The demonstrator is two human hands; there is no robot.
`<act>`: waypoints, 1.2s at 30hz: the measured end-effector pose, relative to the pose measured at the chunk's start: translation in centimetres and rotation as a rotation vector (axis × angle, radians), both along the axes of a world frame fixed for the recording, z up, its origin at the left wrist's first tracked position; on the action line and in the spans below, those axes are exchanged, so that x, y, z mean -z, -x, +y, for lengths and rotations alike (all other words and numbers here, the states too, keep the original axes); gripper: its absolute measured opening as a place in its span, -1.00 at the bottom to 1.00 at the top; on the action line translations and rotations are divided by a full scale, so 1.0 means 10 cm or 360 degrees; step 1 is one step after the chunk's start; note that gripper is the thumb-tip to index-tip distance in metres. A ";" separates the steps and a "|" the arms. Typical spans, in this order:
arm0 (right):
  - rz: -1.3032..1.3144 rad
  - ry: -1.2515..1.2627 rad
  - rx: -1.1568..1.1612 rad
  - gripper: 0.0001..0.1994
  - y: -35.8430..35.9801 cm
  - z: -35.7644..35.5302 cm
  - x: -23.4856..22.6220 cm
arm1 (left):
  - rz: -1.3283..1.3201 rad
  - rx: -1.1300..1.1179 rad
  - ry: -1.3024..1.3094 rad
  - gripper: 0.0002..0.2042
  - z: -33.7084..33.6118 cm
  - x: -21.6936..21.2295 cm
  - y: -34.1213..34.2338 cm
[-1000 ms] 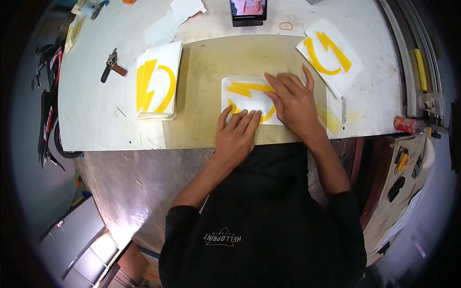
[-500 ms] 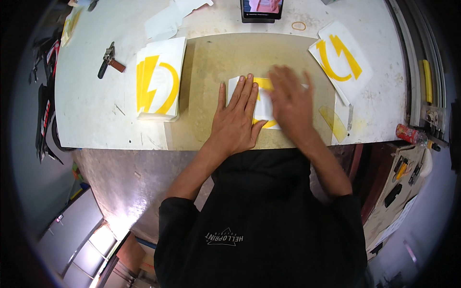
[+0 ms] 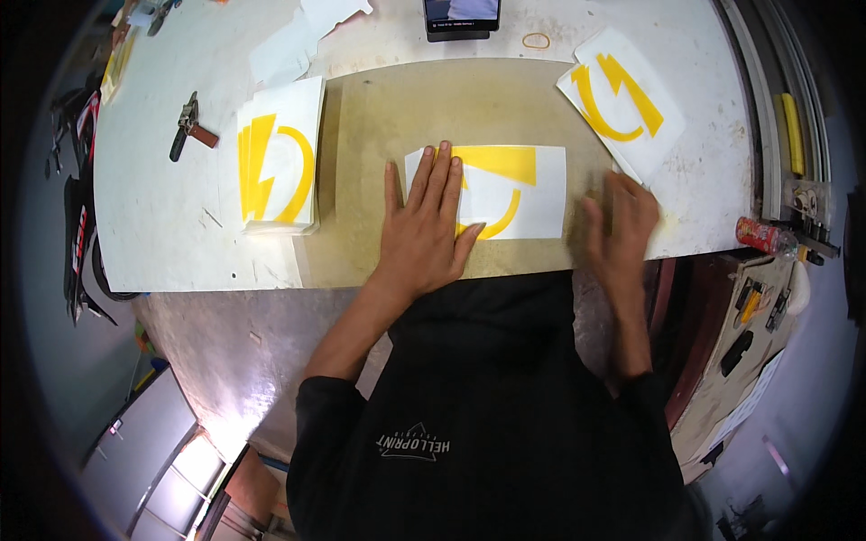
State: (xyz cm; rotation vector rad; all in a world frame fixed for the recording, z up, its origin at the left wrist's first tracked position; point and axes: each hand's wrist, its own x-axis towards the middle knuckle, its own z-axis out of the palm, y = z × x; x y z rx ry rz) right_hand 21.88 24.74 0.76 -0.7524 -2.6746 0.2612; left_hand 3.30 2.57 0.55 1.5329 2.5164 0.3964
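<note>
A white sheet (image 3: 545, 209) with yellow cut-out shapes lies on the brownish cutting mat (image 3: 379, 117) in front of me. My left hand (image 3: 424, 212) rests flat on its left part, fingers stretched and slightly spread, covering some of the yellow. Right of the sheet, near the table's front edge, my right hand (image 3: 622, 225) is bent downward and smeared by motion. It covers the spot where a yellowish translucent flat scraper lay, so whether it grips the scraper cannot be made out.
At left stands a stack of white sheets (image 3: 281, 171) with yellow bolt and arc shapes; similar sheets (image 3: 622, 99) lie at right. A small tool with a brown handle (image 3: 191, 128), a phone (image 3: 461, 16), a rubber band (image 3: 536, 41) and a red-labelled bottle (image 3: 760, 233) are about.
My right hand has moved off the sheet to the right, down over the scraper's place, uncovering the sheet's right part. My left hand stays pressed on the sheet. The view has shifted slightly.
</note>
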 end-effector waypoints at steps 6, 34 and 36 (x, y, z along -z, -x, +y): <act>-0.0038 0.0391 0.0468 -0.65 -0.58 0.17 0.07 | 0.0020 -0.0051 -0.0020 -0.22 0.02 0.05 -0.13; 0.0479 0.0302 0.0066 -0.66 0.40 -0.27 0.10 | 0.0046 -0.0049 0.0029 -0.18 0.02 0.05 -0.14; 0.0454 0.0369 -0.0059 -0.67 0.28 -0.52 0.05 | 0.0032 -0.0040 0.0017 -0.19 0.04 0.06 -0.14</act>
